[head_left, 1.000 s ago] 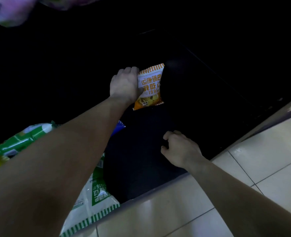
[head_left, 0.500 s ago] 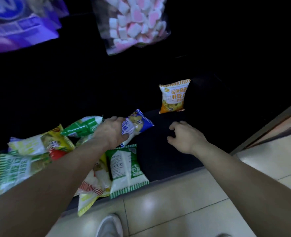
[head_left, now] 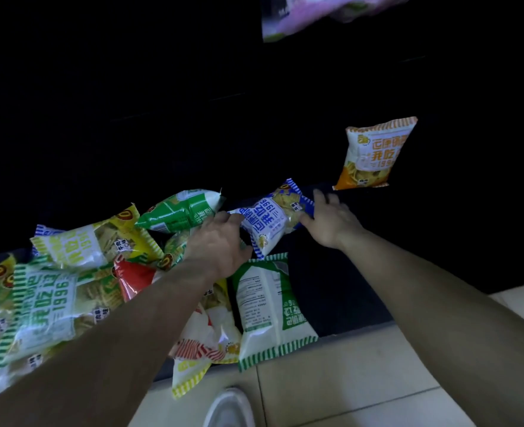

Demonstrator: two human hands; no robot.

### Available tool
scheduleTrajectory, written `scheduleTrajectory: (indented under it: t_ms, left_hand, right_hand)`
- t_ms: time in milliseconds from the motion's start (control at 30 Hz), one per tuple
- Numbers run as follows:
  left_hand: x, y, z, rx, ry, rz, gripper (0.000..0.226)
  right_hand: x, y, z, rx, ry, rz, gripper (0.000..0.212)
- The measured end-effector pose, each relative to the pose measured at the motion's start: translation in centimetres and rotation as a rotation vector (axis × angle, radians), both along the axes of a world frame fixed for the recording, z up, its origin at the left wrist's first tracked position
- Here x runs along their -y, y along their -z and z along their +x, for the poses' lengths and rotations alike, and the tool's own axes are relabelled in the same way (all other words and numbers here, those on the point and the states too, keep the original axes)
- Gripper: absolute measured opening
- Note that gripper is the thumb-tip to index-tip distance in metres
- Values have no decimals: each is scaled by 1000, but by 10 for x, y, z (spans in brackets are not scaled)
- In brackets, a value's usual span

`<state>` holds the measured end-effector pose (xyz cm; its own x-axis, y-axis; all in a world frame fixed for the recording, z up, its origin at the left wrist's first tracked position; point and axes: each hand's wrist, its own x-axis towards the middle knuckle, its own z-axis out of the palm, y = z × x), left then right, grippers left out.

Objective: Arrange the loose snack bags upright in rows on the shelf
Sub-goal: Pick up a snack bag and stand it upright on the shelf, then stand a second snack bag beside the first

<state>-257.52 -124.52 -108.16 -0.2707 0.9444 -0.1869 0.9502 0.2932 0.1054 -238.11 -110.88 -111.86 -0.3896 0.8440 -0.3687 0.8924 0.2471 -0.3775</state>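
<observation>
A blue-and-white snack bag (head_left: 273, 220) hangs between both hands above the dark bottom shelf (head_left: 331, 288). My left hand (head_left: 220, 241) grips its left end and my right hand (head_left: 331, 220) pinches its right end. An orange-and-white snack bag (head_left: 371, 155) stands upright further back on the right of the shelf. To the left lies a loose pile: a green bag (head_left: 180, 212), a yellow-striped bag (head_left: 91, 241), a red bag (head_left: 134, 278), a large green-striped bag (head_left: 48, 300) and a green-edged bag (head_left: 270, 306) lying face down.
A pinkish bag (head_left: 310, 16) hangs from the level above, at the top. Pale floor tiles (head_left: 362, 374) run along the shelf's front edge, and a white shoe tip (head_left: 230, 408) shows at the bottom. The shelf's back is dark.
My left hand let go of the orange bag, which stays upright, swung left to the pile and lifted the blue bag. My right hand came up and took the blue bag's other end.
</observation>
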Motion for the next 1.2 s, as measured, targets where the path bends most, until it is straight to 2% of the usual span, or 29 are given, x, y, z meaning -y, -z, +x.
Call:
scheduleTrajectory:
  t_ms: [67,133,233,267,367,467,533,600,700,867,933,1067,1133,1200]
  left_hand:
    - [4,2,0,-1,18,-3,70]
    - [8,3,-1,23,20,-7,70]
    - [9,2,-1,70,3,-21,72]
    - [7,1,-2,69,-7,-23,71]
    - [0,-1,-2,86,-48,-37,70]
    - [-5,-1,0,100,-75,-65,70]
    - [-4,0,1,84,-69,-67,70]
    - [-2,1,0,65,-56,-76,71]
    - [-2,4,-2,71,-58,-77,72]
    - [-9,4,0,92,-96,-78,73]
    - [-13,3,3,102,-98,-80,73]
    - [-16,1,12,116,-63,-66,72]
    - [-15,1,15,122,-43,-66,70]
    - [-15,2,15,131,-38,-74,70]
  right_hand:
    - [-3,9,-9,23,4,-31,83]
    - [1,12,-8,119,-63,32,77]
    - [14,12,14,258,-151,221,41]
    - [21,12,23,260,-171,222,36]
    - [36,12,42,211,-198,252,40]
    - [33,8,33,25,-192,360,38]
    - [27,5,17,-43,-279,282,64]
    - [26,8,1,-27,-364,172,78]
    - [30,21,-3,72,-420,170,76]
    - [36,21,29,214,-446,416,75]
    - [34,19,39,189,-446,424,75]
    - [27,19,33,64,-445,196,72]
    - [22,20,21,10,-384,218,63]
    - [20,20,11,1,-321,324,61]
